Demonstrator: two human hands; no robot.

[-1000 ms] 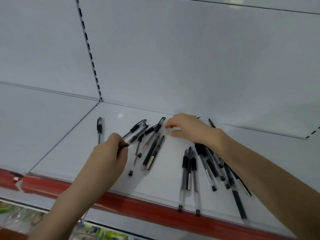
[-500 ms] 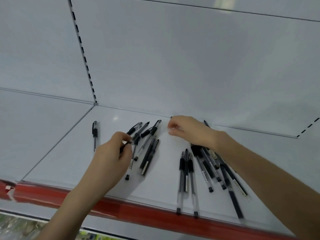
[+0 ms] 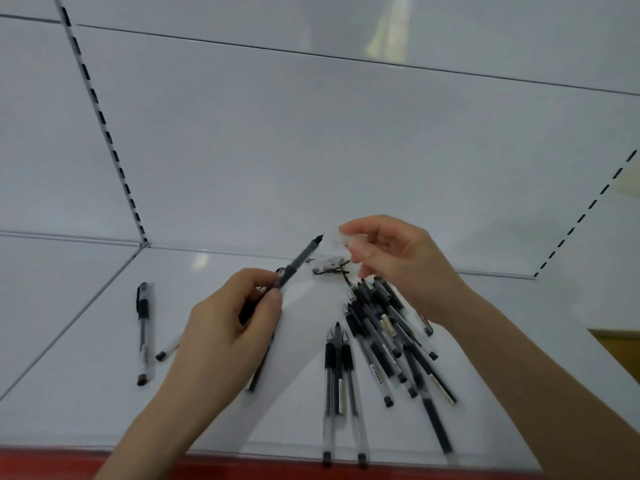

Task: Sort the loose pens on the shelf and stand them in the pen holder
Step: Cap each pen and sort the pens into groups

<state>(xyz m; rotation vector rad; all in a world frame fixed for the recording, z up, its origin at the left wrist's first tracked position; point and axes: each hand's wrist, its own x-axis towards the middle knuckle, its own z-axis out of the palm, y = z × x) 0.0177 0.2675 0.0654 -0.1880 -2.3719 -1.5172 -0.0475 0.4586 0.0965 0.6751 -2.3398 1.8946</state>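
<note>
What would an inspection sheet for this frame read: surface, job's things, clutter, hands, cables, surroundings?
Surface: white shelf with a red front edge.
Job's things: pen pile on the right; three pens side by side; lone pen on the left; holder not in view.
Clutter: small scrap with dark strands, blurred.
Hands: left hand grips a held pen, tip up; right hand pinches a clear piece, blurred.
Cables: nothing seen.
Surroundings: white back panel, slotted upright.
</note>
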